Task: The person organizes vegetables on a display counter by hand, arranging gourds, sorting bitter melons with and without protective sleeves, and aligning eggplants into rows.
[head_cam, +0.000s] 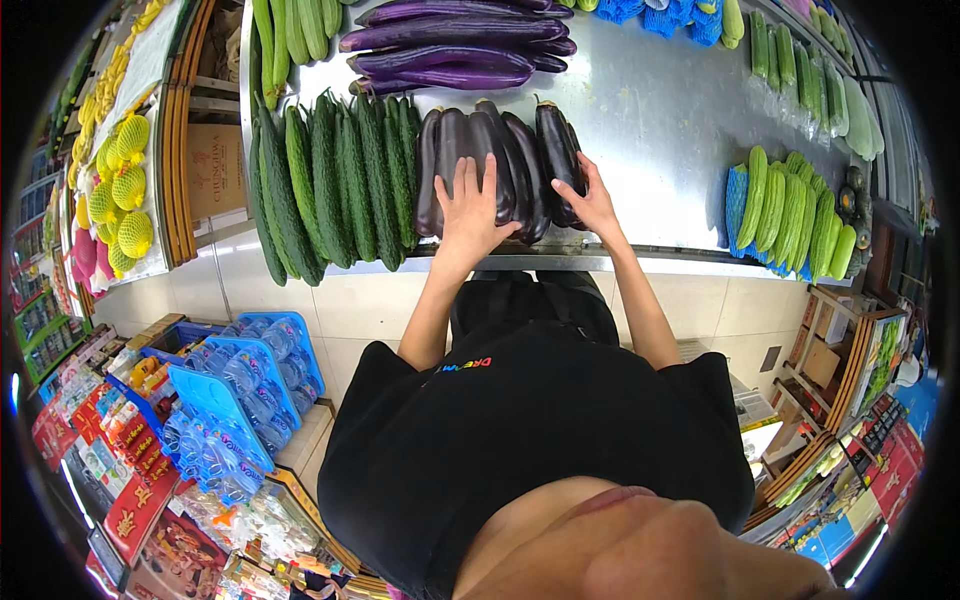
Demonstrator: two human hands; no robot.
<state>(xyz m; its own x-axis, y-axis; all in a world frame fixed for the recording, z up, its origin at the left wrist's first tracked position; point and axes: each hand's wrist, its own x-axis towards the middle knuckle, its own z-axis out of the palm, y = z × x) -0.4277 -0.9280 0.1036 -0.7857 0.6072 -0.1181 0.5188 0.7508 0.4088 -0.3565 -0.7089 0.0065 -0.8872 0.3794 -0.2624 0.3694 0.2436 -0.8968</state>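
A row of dark purple-black eggplants (450, 135) lies side by side near the front edge of the steel table (637, 150). My left hand (469, 210) rests on top of several of them with its fingers spread, holding none. My right hand (589, 199) has its thumb and fingers around the lower part of the eggplant (553, 142) at the row's right end. Another eggplant partly shows behind that one, mostly hidden. Left of the row, and close against it, are long green cucumbers (322, 172). Behind lie long, brighter purple eggplants (457, 34), stacked crosswise.
Light green ridged gourds (787, 206) sit on blue netting at the table's right. Wrapped green vegetables (795, 71) are at the far right. Blue packs of bottled water (251, 382) stand on the left behind me. A fruit stand (127, 187) with yellow-netted fruit is left.
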